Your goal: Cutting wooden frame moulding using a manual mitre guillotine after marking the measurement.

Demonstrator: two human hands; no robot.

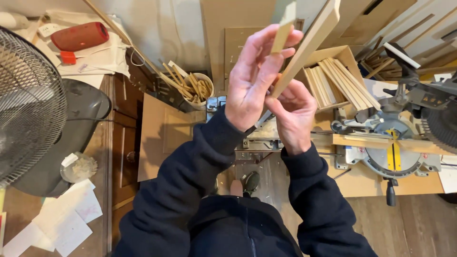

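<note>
Overhead, long wooden strip (309,40) gripped between both hands (273,90), small wood piece (282,35) at left fingertips.

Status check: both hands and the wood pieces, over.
Left hand pinching a short wood piece. Right hand gripping the long wood strip, tilted up. Miter saw to the right, clear of both hands.

A long, pale wooden strip (309,45), flat-faced and square-edged, slants upward to the right, its lower end gripped in the right hand (293,114). A short wood offcut (282,35) of the same pale colour stands nearly upright against the left hand's (252,81) fingertips, just beside the strip.
</note>
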